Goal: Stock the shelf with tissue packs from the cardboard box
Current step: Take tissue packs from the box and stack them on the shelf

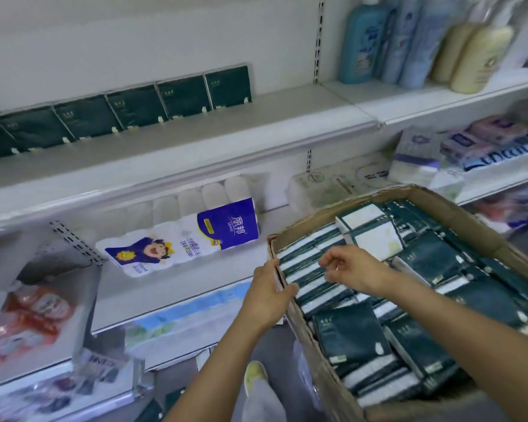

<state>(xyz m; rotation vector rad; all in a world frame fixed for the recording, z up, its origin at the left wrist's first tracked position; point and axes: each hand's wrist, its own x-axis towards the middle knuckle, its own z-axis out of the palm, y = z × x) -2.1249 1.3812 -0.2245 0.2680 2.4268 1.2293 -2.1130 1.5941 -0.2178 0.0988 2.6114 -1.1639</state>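
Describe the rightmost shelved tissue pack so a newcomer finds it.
Find the upper shelf. Dark green tissue packs stand in a row along its back. Yours is the rightmost pack, the only one with bare shelf to its right.

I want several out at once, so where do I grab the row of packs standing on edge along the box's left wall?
Come from above and squeeze the row of packs by its far and near end faces. They stand face to face against the cardboard box wall, so only their top edges are exposed.

Toilet-roll pack (226,223) lies centre; blue bottle (363,44), cream bottle (482,59) top right.
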